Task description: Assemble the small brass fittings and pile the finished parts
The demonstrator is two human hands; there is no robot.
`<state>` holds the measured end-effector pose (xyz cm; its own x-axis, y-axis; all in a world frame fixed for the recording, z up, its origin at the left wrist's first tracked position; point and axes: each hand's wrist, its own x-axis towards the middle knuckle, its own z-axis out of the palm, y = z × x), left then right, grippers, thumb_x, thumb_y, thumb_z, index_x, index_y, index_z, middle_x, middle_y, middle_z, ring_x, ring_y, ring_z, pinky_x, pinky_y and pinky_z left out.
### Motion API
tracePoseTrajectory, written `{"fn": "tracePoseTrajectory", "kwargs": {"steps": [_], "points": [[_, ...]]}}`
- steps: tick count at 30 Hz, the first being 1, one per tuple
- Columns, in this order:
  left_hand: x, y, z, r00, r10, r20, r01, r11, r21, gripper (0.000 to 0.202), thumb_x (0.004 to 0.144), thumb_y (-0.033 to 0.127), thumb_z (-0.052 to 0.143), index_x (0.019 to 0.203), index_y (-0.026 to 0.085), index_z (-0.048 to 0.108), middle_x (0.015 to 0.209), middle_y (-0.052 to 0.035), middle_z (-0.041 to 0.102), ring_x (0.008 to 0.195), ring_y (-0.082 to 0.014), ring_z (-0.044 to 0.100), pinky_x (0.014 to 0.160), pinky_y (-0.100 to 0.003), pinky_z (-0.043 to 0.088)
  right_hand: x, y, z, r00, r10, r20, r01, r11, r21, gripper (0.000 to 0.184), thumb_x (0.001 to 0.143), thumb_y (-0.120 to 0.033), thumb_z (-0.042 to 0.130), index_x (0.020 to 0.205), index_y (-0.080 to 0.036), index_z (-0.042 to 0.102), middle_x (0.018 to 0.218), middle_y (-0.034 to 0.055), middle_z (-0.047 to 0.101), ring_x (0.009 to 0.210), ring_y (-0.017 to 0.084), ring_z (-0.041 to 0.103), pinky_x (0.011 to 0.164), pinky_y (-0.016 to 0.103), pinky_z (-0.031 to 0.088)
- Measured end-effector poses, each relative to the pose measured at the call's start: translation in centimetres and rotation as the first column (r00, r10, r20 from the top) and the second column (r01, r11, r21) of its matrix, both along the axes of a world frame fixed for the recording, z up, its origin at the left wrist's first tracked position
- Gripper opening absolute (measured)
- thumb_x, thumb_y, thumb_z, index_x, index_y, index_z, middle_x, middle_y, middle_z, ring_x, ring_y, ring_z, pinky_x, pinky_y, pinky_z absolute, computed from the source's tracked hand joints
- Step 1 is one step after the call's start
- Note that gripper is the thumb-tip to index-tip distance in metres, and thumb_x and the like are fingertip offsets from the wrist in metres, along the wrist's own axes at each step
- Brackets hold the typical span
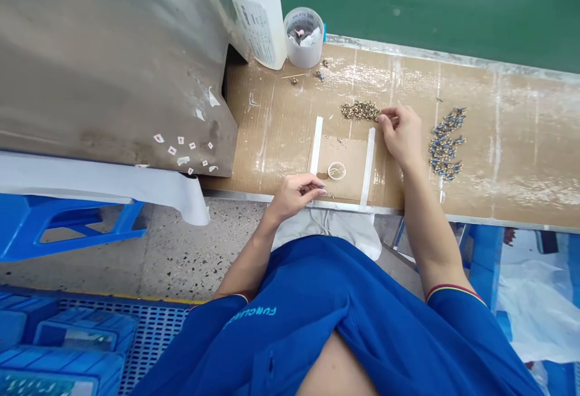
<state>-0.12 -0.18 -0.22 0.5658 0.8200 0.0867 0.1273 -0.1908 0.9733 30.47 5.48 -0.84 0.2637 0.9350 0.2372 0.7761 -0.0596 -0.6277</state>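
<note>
My left hand is closed in a pinch at the front edge of the bench, beside a small round clear dish. Whatever sits between its fingertips is too small to name. Thin yellowish bits show inside the dish. Farther back, my right hand has its thumb and fingers drawn together at the right end of a pile of small brass-coloured metal parts. Its fingertips touch the pile's edge, and I cannot make out what they grip. Right of that wrist lies a second pile of small metal parts with blue bits.
Brown cardboard covers the bench, with a taped-down square under the dish. At the back left stand a white bottle and a tape roll with scraps in it. A metal cabinet borders the left.
</note>
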Motion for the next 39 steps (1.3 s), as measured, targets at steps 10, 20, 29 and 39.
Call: {"fn": "tracePoseTrajectory", "kwargs": {"steps": [10, 20, 29, 39], "points": [[-0.1, -0.2, -0.1, 1.000, 0.005, -0.002, -0.005, 1.000, -0.015, 0.022, 0.091, 0.034, 0.069, 0.085, 0.013, 0.072, 0.076, -0.0055, 0.070, 0.062, -0.0104, 0.057, 0.056, -0.022, 0.045, -0.3, -0.1, -0.1, 0.991, 0.091, 0.098, -0.090, 0.996, -0.019, 0.004, 0.085, -0.024, 0.064, 0.082, -0.025, 0.061, 0.081, 0.0034, 0.064, 0.078, 0.021, 0.058, 0.082, 0.041, 0.049], [0.0, -0.2, -0.2, 1.000, 0.001, -0.009, -0.001, 1.000, 0.006, 0.021, 0.091, 0.033, 0.068, 0.085, 0.013, 0.073, 0.075, -0.0047, 0.070, 0.061, -0.0102, 0.056, 0.056, -0.022, 0.043, -0.8, -1.4, 0.5, 0.978, 0.153, 0.144, -0.150, 0.988, -0.031, 0.010, 0.091, -0.030, 0.058, 0.084, -0.024, 0.063, 0.090, 0.0079, 0.065, 0.091, 0.026, 0.062, 0.089, 0.044, 0.049], [0.1, -0.3, 0.1, 0.999, -0.006, -0.036, 0.009, 0.997, 0.076, 0.022, 0.093, 0.034, 0.066, 0.087, 0.014, 0.074, 0.077, -0.0054, 0.071, 0.062, -0.0112, 0.057, 0.058, -0.023, 0.044, -2.8, -5.2, 2.9, 0.986, 0.045, -0.160, -0.032, 0.996, 0.083, 0.012, 0.092, -0.033, 0.064, 0.098, -0.024, 0.068, 0.090, 0.0045, 0.070, 0.082, 0.020, 0.068, 0.080, 0.039, 0.057], [1.0, -0.7, 0.2, 0.989, -0.043, -0.139, 0.080, 0.957, 0.278, 0.029, 0.095, 0.028, 0.064, 0.069, 0.016, 0.061, 0.062, 0.0004, 0.061, 0.056, -0.0105, 0.052, 0.058, -0.024, 0.038, -11.6, -13.5, 2.4, 0.745, 0.050, -0.665, -0.121, 0.991, -0.061, 0.028, 0.084, -0.050, 0.075, 0.088, -0.023, 0.073, 0.080, 0.0037, 0.076, 0.071, 0.019, 0.073, 0.063, 0.032, 0.062]]}}
